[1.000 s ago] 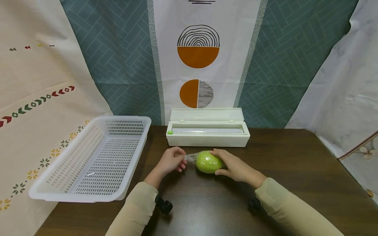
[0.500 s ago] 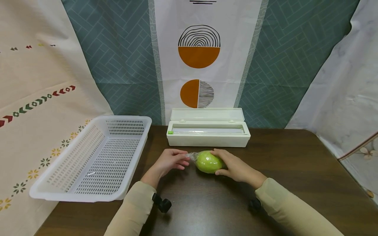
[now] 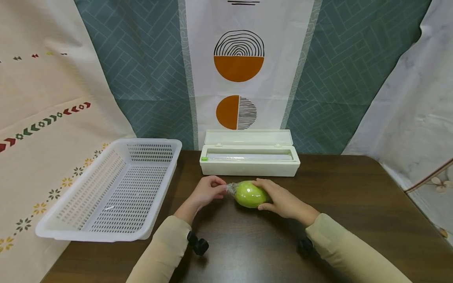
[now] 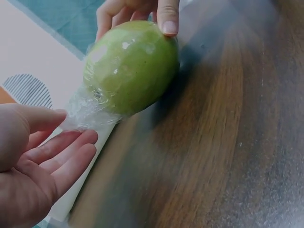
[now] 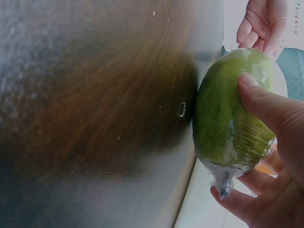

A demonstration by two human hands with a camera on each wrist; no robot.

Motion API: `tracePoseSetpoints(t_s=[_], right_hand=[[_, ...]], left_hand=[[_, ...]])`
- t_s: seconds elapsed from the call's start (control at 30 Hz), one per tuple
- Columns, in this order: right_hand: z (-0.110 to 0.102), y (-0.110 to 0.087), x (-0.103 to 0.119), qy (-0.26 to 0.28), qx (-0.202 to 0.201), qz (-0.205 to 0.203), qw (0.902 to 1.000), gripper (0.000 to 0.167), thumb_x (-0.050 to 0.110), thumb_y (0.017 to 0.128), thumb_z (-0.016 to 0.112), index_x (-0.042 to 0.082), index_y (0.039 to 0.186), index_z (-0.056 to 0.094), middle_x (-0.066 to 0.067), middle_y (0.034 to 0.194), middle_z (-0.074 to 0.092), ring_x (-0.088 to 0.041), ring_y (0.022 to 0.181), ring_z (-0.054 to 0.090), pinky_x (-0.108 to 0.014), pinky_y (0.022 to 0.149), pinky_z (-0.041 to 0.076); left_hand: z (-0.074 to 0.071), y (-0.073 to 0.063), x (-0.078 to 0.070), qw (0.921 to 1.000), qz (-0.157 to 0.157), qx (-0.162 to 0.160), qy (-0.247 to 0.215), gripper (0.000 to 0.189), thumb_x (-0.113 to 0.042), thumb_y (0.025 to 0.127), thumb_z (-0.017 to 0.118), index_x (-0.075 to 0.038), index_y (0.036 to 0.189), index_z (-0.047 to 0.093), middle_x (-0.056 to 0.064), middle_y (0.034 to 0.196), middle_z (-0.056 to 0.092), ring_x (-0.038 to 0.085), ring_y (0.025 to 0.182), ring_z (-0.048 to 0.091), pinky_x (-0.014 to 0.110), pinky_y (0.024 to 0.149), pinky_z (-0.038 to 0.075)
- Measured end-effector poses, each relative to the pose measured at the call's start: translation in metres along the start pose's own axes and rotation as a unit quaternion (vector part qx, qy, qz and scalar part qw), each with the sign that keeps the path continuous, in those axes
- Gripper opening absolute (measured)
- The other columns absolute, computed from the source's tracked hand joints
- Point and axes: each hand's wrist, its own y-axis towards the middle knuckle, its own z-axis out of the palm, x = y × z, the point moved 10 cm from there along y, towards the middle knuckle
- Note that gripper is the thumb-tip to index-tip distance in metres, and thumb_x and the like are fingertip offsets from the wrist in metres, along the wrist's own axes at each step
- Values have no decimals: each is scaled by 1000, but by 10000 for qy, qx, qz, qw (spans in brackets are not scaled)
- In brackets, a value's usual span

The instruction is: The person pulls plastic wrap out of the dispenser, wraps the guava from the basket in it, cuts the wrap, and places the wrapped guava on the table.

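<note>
A green mango (image 3: 249,194) covered in clear plastic wrap lies on its side over the dark table. My right hand (image 3: 283,199) holds its right end, thumb on the near side, fingers over the far side. Beside that hand, a twisted tail of film (image 5: 223,183) sticks out in the right wrist view. At the mango's left end my left hand (image 3: 209,189) pinches the other gathered tail of plastic wrap (image 4: 88,111) between thumb and fingers. Its remaining fingers are loosely bent below the film in the left wrist view.
Behind the hands stands a white plastic wrap dispenser (image 3: 249,169), its lid (image 3: 248,137) raised and a roll of film (image 3: 247,157) inside. A white perforated basket (image 3: 93,236) sits at the left on the brown table (image 3: 354,196). Patterned cloths hang around the back and sides.
My left hand's fingers have shifted round the film tail, first straightening and then curling again. The tail looks shorter and more bunched. The right hand and mango stay in place.
</note>
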Motion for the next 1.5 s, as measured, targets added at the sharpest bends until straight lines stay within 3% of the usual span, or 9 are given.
tracePoseSetpoints(t_s=[0.13,0.27,0.53,0.67,0.73,1.07,1.23,1.37,1.5], right_hand=[[0,0,0,-8,-7,-16,10000,76,26,79,75,11,142,36,-18,143,41,-33,129,45,-49,102,41],[1,0,-1,-21,-18,-40,10000,76,26,79,76,11,142,37,-18,143,41,-33,129,44,-48,103,41],[-2,1,2,2,-47,-86,10000,75,25,78,76,8,141,38,-19,142,42,-34,130,44,-49,103,40],[-2,1,2,-56,-59,-103,9999,75,26,79,76,8,141,38,-18,142,42,-33,130,44,-48,104,40],[-2,1,2,-57,-55,-92,9999,75,26,79,76,8,142,38,-18,142,42,-32,130,44,-48,104,40],[0,0,1,1,-52,-94,9999,75,25,78,76,7,141,39,-19,142,43,-33,130,44,-48,104,39],[0,0,1,-31,-61,-105,9999,75,24,78,77,7,141,39,-18,141,43,-33,130,44,-48,104,39],[-1,0,2,-6,-72,-115,9999,75,24,78,77,6,140,39,-19,140,44,-33,129,45,-48,104,39],[-2,0,2,-15,-83,-126,9999,75,24,78,77,6,140,40,-21,140,44,-34,128,45,-49,103,40]], left_hand=[[0,0,0,9994,-150,-180,245,20,-6,87,66,4,104,64,16,96,65,20,82,66,38,75,57],[1,2,1,9957,108,-306,866,21,-6,87,66,3,105,67,14,97,68,17,76,66,32,69,57],[4,-2,-12,9713,611,-497,2242,6,-10,87,64,-7,87,69,3,72,63,11,60,55,25,56,47],[10,-3,-17,9595,767,-432,2675,6,-10,89,59,-7,86,63,1,68,59,11,60,51,24,56,44],[13,-4,-17,9595,758,-334,2692,7,-10,91,56,-6,87,60,2,66,59,11,57,52,24,54,45],[16,-3,-3,9829,427,-236,1776,5,-7,93,53,-4,93,57,9,70,61,14,53,55,26,47,51],[14,-3,8,9961,36,-280,837,8,-7,93,54,-1,98,58,12,74,63,15,56,58,29,50,54],[13,-2,15,9992,-316,-245,23,14,-5,94,53,4,102,59,12,78,65,13,60,60,30,54,55],[13,-3,18,9973,-556,-153,-453,20,-4,93,52,7,107,59,15,84,68,12,63,63,30,58,57]])
